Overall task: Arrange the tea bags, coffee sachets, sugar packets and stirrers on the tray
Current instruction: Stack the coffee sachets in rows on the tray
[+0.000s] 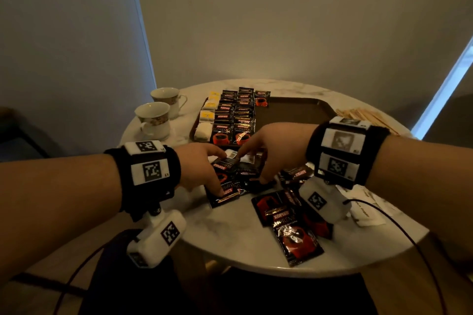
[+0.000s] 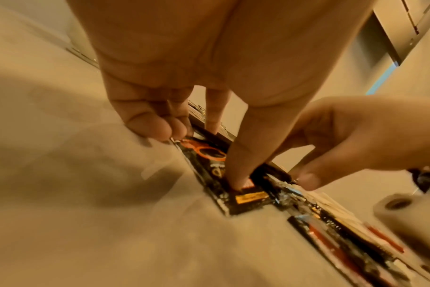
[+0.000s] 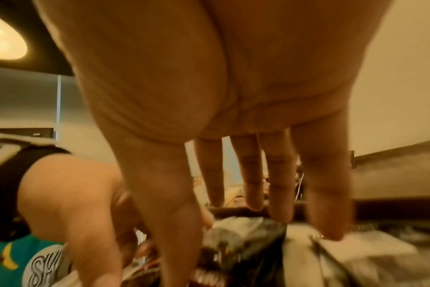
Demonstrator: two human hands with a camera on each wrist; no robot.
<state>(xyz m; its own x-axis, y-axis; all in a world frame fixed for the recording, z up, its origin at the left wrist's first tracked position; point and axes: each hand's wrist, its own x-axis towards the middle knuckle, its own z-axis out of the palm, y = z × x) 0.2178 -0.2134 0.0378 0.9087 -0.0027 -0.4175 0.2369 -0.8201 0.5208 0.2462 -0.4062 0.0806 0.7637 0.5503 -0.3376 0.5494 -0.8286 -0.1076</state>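
Note:
A brown tray [image 1: 294,110] holds yellow tea bags [image 1: 208,116] on its left and rows of black-and-red coffee sachets [image 1: 235,115] beside them. In front of the tray lies a loose pile of coffee sachets [image 1: 238,169]. My left hand [image 1: 220,174] holds one sachet [image 2: 209,153] lengthwise, thumb on its near end and index finger on its far end, with the other fingers curled. My right hand [image 1: 253,166] touches the pile [image 3: 246,242] with straight fingers and thumb. More sachets [image 1: 294,233] lie near the front edge. Wooden stirrers [image 1: 363,115] lie at the right.
Two teacups [image 1: 153,117] [image 1: 167,100] stand left of the tray. White paper packets [image 1: 366,212] lie under my right wrist. The right half of the tray is bare. The round marble table [image 1: 230,238] ends close in front, and a cable hangs at the right.

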